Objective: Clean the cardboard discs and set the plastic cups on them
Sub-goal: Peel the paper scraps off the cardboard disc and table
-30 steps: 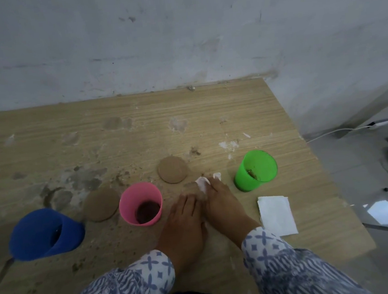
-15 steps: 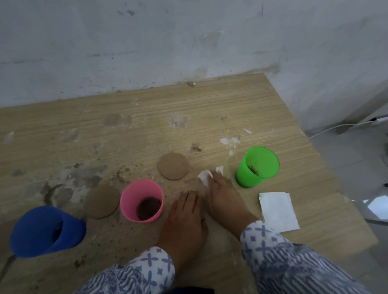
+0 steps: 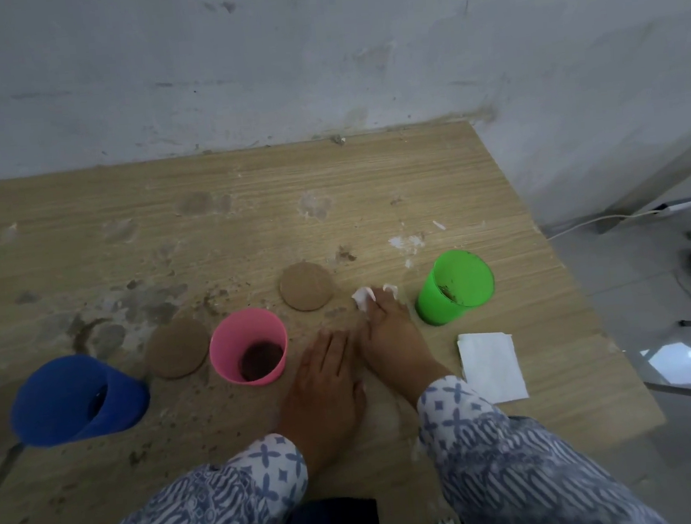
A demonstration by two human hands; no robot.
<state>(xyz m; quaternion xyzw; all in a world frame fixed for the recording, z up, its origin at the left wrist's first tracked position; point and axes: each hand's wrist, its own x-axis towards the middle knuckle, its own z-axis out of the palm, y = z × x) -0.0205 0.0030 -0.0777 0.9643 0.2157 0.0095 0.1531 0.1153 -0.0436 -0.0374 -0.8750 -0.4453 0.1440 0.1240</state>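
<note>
Two brown cardboard discs lie on the dirty wooden table: one disc (image 3: pixel 306 286) behind the pink cup (image 3: pixel 249 345), another disc (image 3: pixel 177 348) between the pink cup and the blue cup (image 3: pixel 76 398). A green cup (image 3: pixel 454 286) stands at the right. My right hand (image 3: pixel 392 333) presses a small white tissue (image 3: pixel 364 297) onto the table between the far disc and the green cup. Whether a disc lies under that hand is hidden. My left hand (image 3: pixel 325 380) rests flat on the table beside it, fingers together, holding nothing.
A folded white tissue (image 3: pixel 491 366) lies right of my right hand, near the table's right edge (image 3: pixel 581 304). Dirt crumbs and stains cover the tabletop. A grey wall stands behind. On the floor to the right lie a white cable (image 3: pixel 607 218) and a tool.
My right hand with the tissue has slid slightly away from me and toward the green cup. The left hand has stayed flat in place. The cups and discs have not moved.
</note>
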